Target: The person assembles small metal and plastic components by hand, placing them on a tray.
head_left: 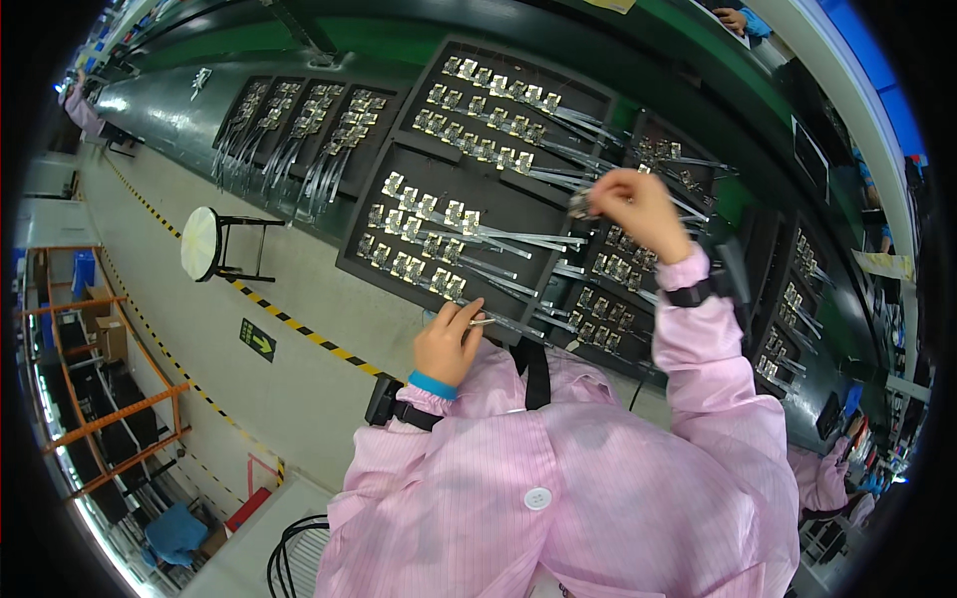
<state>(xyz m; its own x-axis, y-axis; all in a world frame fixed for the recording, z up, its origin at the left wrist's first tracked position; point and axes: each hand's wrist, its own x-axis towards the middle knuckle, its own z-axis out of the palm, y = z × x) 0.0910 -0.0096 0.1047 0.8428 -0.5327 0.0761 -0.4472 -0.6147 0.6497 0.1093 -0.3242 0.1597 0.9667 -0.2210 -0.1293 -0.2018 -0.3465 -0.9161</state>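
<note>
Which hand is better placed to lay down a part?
Probably the right hand: it pinches a small shiny part; the left hand is at the near edge of a black tray.

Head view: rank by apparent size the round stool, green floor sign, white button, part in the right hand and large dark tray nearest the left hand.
1. Large dark tray
2. Round stool
3. Green floor sign
Smallest, unranked: white button and part in right hand look alike; the part is partly covered.

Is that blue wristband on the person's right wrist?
No, the blue wristband sits just behind the left hand, around that wrist.
</note>
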